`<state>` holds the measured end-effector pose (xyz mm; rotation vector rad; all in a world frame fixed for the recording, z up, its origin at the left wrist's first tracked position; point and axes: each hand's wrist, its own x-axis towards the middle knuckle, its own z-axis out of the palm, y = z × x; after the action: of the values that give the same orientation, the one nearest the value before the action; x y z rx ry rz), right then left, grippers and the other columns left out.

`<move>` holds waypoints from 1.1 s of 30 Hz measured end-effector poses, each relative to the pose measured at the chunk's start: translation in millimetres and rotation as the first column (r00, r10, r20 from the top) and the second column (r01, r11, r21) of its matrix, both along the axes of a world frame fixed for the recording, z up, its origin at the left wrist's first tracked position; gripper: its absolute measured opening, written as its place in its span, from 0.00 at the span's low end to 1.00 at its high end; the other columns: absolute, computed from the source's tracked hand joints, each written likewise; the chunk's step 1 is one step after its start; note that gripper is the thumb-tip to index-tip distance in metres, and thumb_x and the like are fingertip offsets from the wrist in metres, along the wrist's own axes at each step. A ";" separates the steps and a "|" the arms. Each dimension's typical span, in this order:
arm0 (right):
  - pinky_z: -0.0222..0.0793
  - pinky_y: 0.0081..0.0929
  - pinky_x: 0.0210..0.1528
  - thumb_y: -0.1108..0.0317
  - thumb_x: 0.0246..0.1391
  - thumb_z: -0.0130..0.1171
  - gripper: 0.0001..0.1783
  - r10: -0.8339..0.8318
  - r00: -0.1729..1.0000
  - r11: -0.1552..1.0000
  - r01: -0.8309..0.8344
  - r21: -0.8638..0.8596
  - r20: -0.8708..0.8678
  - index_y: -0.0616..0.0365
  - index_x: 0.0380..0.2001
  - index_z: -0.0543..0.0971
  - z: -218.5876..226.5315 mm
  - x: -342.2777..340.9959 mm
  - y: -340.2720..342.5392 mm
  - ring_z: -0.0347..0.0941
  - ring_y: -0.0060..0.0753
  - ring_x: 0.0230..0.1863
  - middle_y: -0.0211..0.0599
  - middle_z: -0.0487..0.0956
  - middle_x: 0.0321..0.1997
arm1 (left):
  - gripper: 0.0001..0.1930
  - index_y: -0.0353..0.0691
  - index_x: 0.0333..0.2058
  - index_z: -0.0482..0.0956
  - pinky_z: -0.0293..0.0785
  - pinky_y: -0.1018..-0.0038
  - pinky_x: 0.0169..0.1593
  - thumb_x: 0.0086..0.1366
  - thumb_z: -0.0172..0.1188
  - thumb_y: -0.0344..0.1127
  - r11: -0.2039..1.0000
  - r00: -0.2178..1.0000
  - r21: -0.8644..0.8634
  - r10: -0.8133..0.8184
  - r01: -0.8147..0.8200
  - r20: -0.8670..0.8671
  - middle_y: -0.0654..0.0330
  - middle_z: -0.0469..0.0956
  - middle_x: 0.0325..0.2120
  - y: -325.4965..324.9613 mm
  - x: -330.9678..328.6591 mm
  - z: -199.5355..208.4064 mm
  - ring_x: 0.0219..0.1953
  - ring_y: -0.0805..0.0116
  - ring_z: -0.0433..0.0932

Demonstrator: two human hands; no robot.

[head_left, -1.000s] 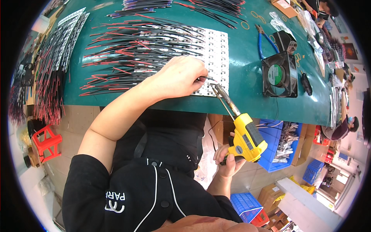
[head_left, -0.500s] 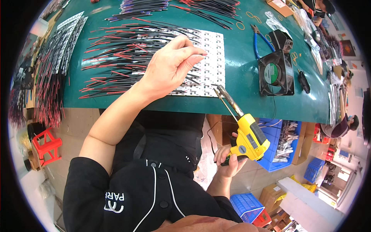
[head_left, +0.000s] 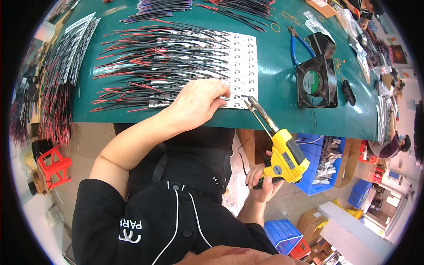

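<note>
A white circuit board panel (head_left: 243, 62) lies on the green tabletop, with rows of small dark parts. Across its left side spread many black wires (head_left: 132, 66) with red ones among them. My left hand (head_left: 196, 106) is over the near edge of the panel, thumb and finger pinched together low over the board; what they grip is hidden. In my right hand (head_left: 263, 182) is a yellow soldering gun (head_left: 287, 157), held by its handle below the table edge. Its metal tip and thin feed tube reach up to the panel's near right corner, close to my left fingertips.
Right of the panel stand a black fan (head_left: 314, 84) and blue-handled cutters (head_left: 297, 48). Wired panels (head_left: 62, 75) hang over the table's left side. More wire bundles (head_left: 163, 8) lie at the back. Below are a blue crate (head_left: 304, 183) and a red stool (head_left: 54, 165).
My left hand has come down toward the near edge of the panel, uncovering the wires further back. My right hand and the soldering gun have stayed almost still.
</note>
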<state>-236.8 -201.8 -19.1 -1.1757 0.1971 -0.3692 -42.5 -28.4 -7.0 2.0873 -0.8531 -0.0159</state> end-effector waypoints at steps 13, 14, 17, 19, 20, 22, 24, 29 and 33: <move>0.62 0.21 0.14 0.63 0.52 0.54 0.29 0.034 0.996 0.999 -0.036 -0.024 -0.083 0.77 0.48 0.60 -1.0 -10.9 -2.7 0.61 0.25 0.08 0.33 0.65 0.11 | 0.04 0.34 0.25 0.74 0.69 0.64 0.34 0.51 0.60 0.26 0.991 0.998 0.120 -0.062 0.060 0.014 0.54 0.73 0.23 -2.3 4.6 7.7 0.29 0.54 0.74; 0.62 0.21 0.14 0.63 0.52 0.54 0.29 0.035 0.996 0.999 -0.038 -0.023 -0.083 0.77 0.48 0.60 -0.5 -11.3 -2.6 0.61 0.25 0.08 0.33 0.65 0.11 | 0.03 0.34 0.25 0.75 0.69 0.64 0.34 0.51 0.59 0.26 0.990 0.998 0.126 -0.061 0.057 0.023 0.54 0.73 0.23 -1.7 4.2 7.8 0.29 0.54 0.74; 0.62 0.22 0.14 0.63 0.52 0.54 0.28 0.026 0.994 0.999 -0.028 -0.023 -0.103 0.76 0.47 0.60 0.9 -13.0 -2.5 0.61 0.25 0.09 0.33 0.66 0.11 | 0.03 0.34 0.25 0.75 0.69 0.64 0.33 0.52 0.59 0.27 0.991 0.998 0.116 -0.063 0.059 0.027 0.54 0.73 0.23 -1.6 3.1 9.8 0.29 0.53 0.74; 0.62 0.22 0.14 0.63 0.52 0.55 0.28 -0.004 0.996 1.000 0.002 -0.022 -0.084 0.76 0.47 0.59 -1.4 -13.3 -2.8 0.61 0.25 0.09 0.33 0.66 0.11 | 0.03 0.34 0.25 0.75 0.69 0.63 0.32 0.52 0.59 0.27 0.993 0.998 0.103 -0.061 0.058 0.025 0.55 0.73 0.23 -1.0 3.3 12.9 0.29 0.54 0.74; 0.62 0.22 0.14 0.63 0.52 0.55 0.28 -0.005 0.996 1.000 0.003 -0.022 -0.084 0.76 0.47 0.59 -1.4 -13.3 -3.3 0.61 0.25 0.09 0.33 0.66 0.11 | 0.03 0.34 0.25 0.75 0.69 0.63 0.32 0.52 0.59 0.28 0.989 0.997 0.136 -0.065 0.059 0.041 0.55 0.73 0.23 -0.7 3.7 15.1 0.29 0.53 0.74; 0.62 0.22 0.14 0.63 0.52 0.55 0.29 0.002 0.997 1.000 -0.003 -0.018 -0.080 0.76 0.47 0.59 -1.4 -13.0 -4.4 0.61 0.25 0.09 0.33 0.66 0.12 | 0.03 0.35 0.25 0.76 0.69 0.63 0.31 0.52 0.59 0.28 0.984 0.996 0.169 -0.066 0.056 0.056 0.56 0.73 0.23 0.1 4.1 16.1 0.29 0.53 0.74; 0.62 0.22 0.14 0.63 0.52 0.55 0.28 0.000 0.997 1.000 -0.001 -0.019 -0.077 0.76 0.47 0.59 -1.1 -12.1 -4.0 0.61 0.25 0.09 0.34 0.66 0.12 | 0.04 0.35 0.25 0.76 0.69 0.63 0.31 0.53 0.59 0.29 0.986 0.989 0.134 -0.109 0.095 0.102 0.56 0.73 0.23 0.7 6.8 15.1 0.28 0.53 0.74; 0.62 0.21 0.14 0.63 0.52 0.55 0.26 0.036 0.996 0.999 -0.038 -0.020 -0.086 0.74 0.45 0.61 0.4 -12.0 -5.2 0.61 0.25 0.09 0.34 0.66 0.12 | 0.04 0.35 0.24 0.76 0.69 0.63 0.31 0.51 0.59 0.29 0.975 0.989 0.201 -0.113 0.093 0.093 0.55 0.74 0.23 -4.1 10.6 13.9 0.28 0.54 0.74; 0.61 0.22 0.14 0.63 0.52 0.56 0.23 0.014 0.994 1.000 -0.015 -0.010 -0.110 0.71 0.42 0.62 -1.2 -14.3 -4.5 0.61 0.25 0.09 0.35 0.66 0.12 | 0.04 0.34 0.23 0.76 0.69 0.64 0.30 0.47 0.59 0.28 0.976 0.990 0.183 -0.131 0.120 0.053 0.54 0.74 0.22 -4.2 14.5 11.6 0.27 0.54 0.74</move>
<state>-251.1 -206.3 -20.3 -1.2089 0.2821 -0.2934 -27.9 -32.6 4.6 2.2080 -1.0563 -0.0963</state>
